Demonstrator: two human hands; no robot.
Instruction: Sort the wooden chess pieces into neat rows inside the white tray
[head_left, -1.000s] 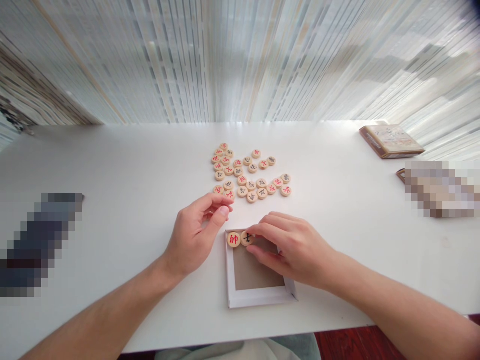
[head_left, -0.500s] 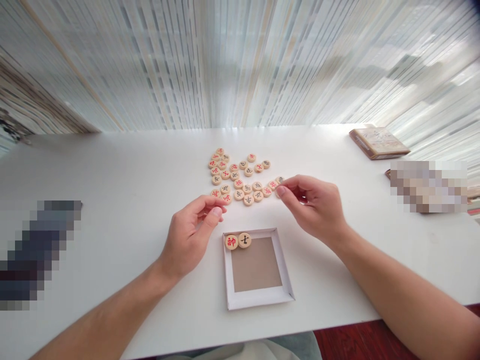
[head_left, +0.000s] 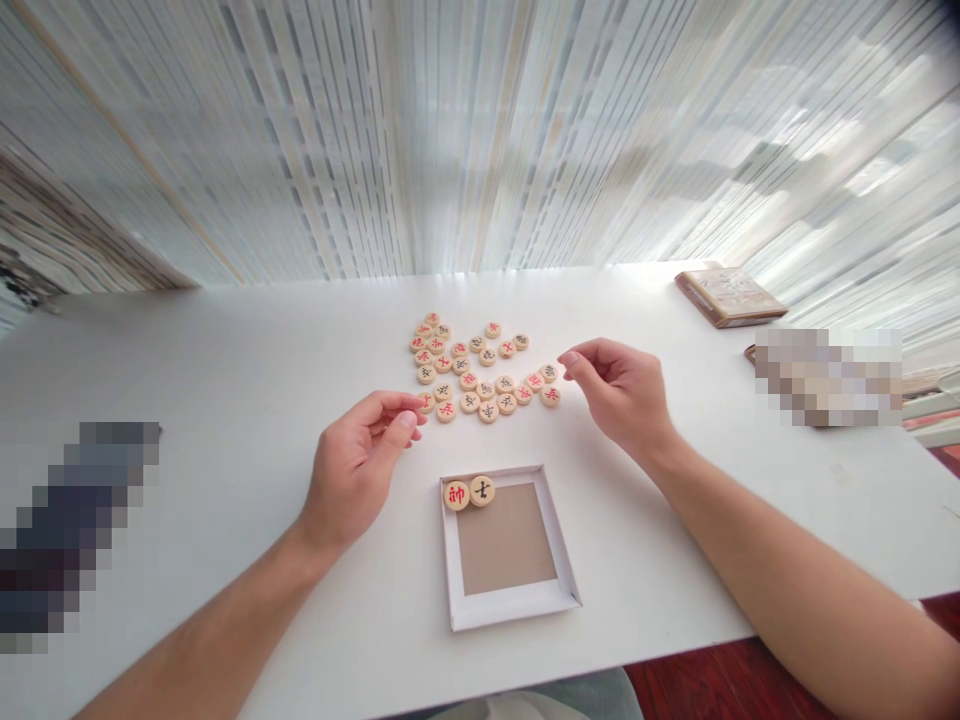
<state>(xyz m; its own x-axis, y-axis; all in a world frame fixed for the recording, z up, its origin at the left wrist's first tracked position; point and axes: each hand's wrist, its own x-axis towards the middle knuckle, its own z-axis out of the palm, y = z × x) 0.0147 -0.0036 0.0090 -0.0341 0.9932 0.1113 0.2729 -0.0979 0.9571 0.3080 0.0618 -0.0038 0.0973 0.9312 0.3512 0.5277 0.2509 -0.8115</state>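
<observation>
Round wooden Chinese chess pieces (head_left: pixel 488 411) with red or black characters lie in a loose cluster on the white table. My left hand (head_left: pixel 360 470) hovers at the cluster's near left corner, its loosely bent fingertips overlapping a red-marked piece (head_left: pixel 426 403); it holds nothing that I can see. To the cluster's right, my right hand (head_left: pixel 626 395) has thumb and forefinger near each other, with no piece visible between them. Its tips are just right of a black-marked piece (head_left: pixel 550 373). Between my forearms sits a shallow white box tray (head_left: pixel 510 605), holding a red-marked piece (head_left: pixel 457 495) and a black-marked piece (head_left: pixel 482 490) side by side in its far left corner.
At the back right of the table (head_left: pixel 300 340) lies a flat brown box (head_left: pixel 731 295), with a blurred-out item (head_left: pixel 825 378) in front of it. Another pixelated dark object (head_left: pixel 82 530) is at the left. Striped curtains (head_left: pixel 450 140) hang behind the table.
My right hand has drawn off the pieces at the cluster's right end, uncovering a red-marked piece there. My left hand has shifted slightly left. The view has tilted a little; the tray's two pieces stay put.
</observation>
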